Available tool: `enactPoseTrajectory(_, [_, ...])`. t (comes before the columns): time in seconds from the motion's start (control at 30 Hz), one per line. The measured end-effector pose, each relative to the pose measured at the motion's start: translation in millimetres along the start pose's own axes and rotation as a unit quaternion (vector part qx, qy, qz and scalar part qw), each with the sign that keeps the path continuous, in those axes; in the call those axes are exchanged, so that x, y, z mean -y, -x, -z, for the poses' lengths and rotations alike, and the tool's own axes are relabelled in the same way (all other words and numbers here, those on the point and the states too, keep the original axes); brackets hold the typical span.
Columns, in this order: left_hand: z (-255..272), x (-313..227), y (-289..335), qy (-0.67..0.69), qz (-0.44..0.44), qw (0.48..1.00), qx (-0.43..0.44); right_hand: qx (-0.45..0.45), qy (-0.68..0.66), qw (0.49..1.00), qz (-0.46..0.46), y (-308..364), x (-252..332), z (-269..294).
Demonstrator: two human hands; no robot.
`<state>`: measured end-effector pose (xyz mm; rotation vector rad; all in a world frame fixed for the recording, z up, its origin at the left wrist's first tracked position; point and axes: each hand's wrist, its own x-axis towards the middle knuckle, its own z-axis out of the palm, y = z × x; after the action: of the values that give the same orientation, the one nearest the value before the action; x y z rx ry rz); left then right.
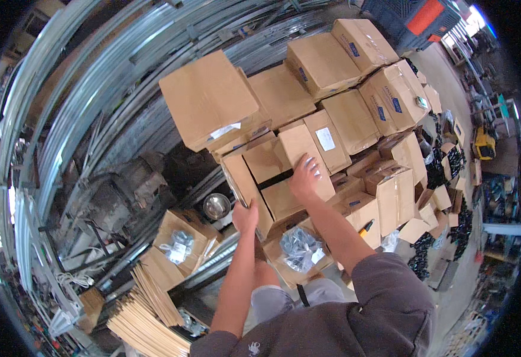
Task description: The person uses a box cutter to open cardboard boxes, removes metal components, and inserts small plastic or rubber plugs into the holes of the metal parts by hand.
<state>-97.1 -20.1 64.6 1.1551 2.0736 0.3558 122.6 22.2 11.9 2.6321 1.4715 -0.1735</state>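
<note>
An open cardboard box stands before me with its flaps folded outward. At its left side my left hand is closed around the edge of the long flap, thumb on the near face and the other fingers mostly hidden. My right hand lies on the right flap with its fingers stretched out and slightly spread. Just below the box, close to my body, a clear plastic bag of dark parts sits on another open carton.
Closed cartons are stacked beyond the box. Long metal profiles fill the left. A metal bowl, a carton with a bagged item and flat cardboard sheets lie at left. A yellow-black marker or cutter rests at right.
</note>
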Motion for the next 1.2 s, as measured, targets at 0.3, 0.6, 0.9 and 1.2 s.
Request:
enactPoseTrajectory(0.3, [6,31,-50,-0.150,-0.052,0.976,0.149,0.114,0.012,0.986,0.118,-61,-54,100])
enactPoseTrajectory(0.6, [73,30,4,-0.198,-0.101,0.964,0.149,0.131,-0.008,0.970,0.205,3,-100,154])
enactPoseTrajectory(0.9, [271,-25,253,-0.146,-0.128,0.975,0.112,0.236,-0.176,0.928,0.228,152,-206,293])
enactPoseTrajectory(1.2, [292,45,439,-0.154,-0.209,0.959,0.116,0.171,-0.286,0.897,0.291,311,-350,317])
